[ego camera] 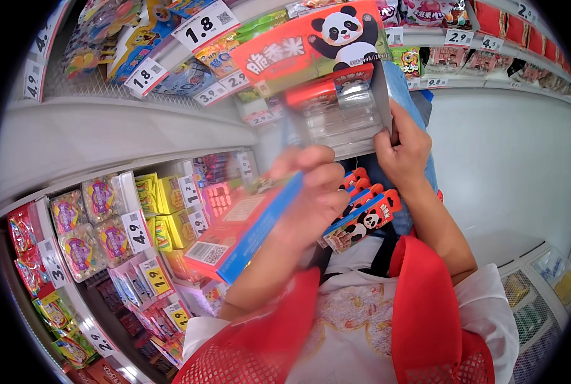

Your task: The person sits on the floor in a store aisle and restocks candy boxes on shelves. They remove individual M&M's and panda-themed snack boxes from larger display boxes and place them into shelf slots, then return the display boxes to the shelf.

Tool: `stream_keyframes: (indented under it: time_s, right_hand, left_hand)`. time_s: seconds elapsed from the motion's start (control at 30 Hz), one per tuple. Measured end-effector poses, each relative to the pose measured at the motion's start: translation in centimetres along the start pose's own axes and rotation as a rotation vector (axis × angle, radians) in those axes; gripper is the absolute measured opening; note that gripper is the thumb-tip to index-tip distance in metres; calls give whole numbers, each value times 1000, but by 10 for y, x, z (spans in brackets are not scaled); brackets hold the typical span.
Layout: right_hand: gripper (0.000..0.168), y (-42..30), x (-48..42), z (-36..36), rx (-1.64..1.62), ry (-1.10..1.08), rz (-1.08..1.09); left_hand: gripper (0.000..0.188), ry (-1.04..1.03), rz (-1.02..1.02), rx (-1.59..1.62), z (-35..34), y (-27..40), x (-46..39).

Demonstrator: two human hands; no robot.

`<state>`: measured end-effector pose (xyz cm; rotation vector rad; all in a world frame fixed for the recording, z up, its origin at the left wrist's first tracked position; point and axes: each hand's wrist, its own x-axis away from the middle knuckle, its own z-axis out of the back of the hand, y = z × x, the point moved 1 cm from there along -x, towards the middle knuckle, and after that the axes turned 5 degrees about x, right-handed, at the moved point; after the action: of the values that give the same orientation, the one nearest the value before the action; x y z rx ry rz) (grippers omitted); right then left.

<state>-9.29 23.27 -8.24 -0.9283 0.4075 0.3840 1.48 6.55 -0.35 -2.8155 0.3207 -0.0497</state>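
Observation:
My left hand (pixel 316 192), blurred, grips a red box with a blue side (pixel 261 230); a printed code shows on its face. My right hand (pixel 404 146) holds the right edge of an open display carton (pixel 276 62) with a panda on its raised red lid. Inside the carton, red packs (pixel 312 93) sit at the far end, and bare clear plastic (pixel 340 122) shows nearer me. Below the carton, several red and blue panda boxes (pixel 364 218) lie in a row on my lap, partly hidden by my left hand.
Candy shelves with price tags (pixel 133 231) stand close on my left. Above them, a wire-mesh shelf (pixel 98 91) holds bagged sweets. Another stocked shelf (pixel 458 38) curves along the far right. Pale floor (pixel 496 158) lies right of my legs, and mesh baskets (pixel 530 302) stand at lower right.

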Motion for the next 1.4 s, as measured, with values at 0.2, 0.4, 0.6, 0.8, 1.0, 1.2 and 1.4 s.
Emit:
stream_keyframes:
  time_s: [0.2,0.4,0.6,0.8,1.0,1.2,1.4]
  right_hand:
    - [58,-1,0,-1,8,-6,2]
    - [58,0,1,-1,26,4,3]
    - [58,0,3,-3,15,7,0]
    - [57,0,1,-3,9,-5,-24]
    - [56,1,0,-2,12,-10,-6]
    - [55,-1,0,-2,31,-6,7]
    - [55,-1,0,-1,24,-9,3]
  left_hand:
    - [15,-107,33,-40,-1,1,-2]
    - [13,-217,-515,-1443,-28,13,3]
    - [23,-810,-1299,-2299,-65,-8,43]
    - [30,-1077,-1254,-2216,-62,-27,38]
    - [39,-1140,-1227,-2168,-61,-31,32]
    - [47,-1188,-1210,-2143,-64,-29,30]
    - [51,-1129,-1180,-2183,-64,-33,33]
